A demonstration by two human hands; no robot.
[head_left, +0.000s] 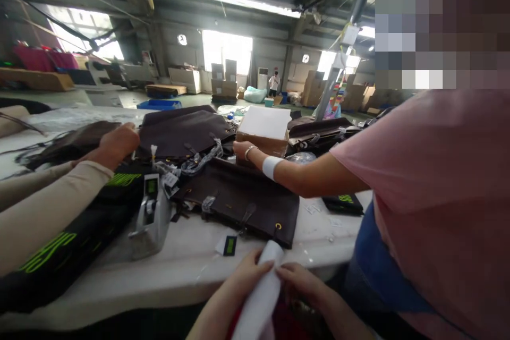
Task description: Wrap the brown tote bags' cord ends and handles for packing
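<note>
A rolled white sheet point(261, 295) is held upright at a slant at the bottom centre, just off the table's front edge. My left hand point(249, 272) wraps round its left side, thumb along the roll. On its right side my right hand point(300, 279) presses its fingers against the roll. Beyond the roll, a dark brown bag point(243, 196) lies on the table, with gold eyelets and wrapped straps. A small black tag with green print point(230, 245) rests beside the bag's front edge. The roll's lower end runs out of view.
A grey tape dispenser point(153, 223) and black bags with green lettering point(91, 223) are at left. Behind are another dark bag point(183, 130) and a box point(263, 130). A co-worker's hand point(119, 143) reaches in from the left; a person in pink point(434, 196) reaches across from the right.
</note>
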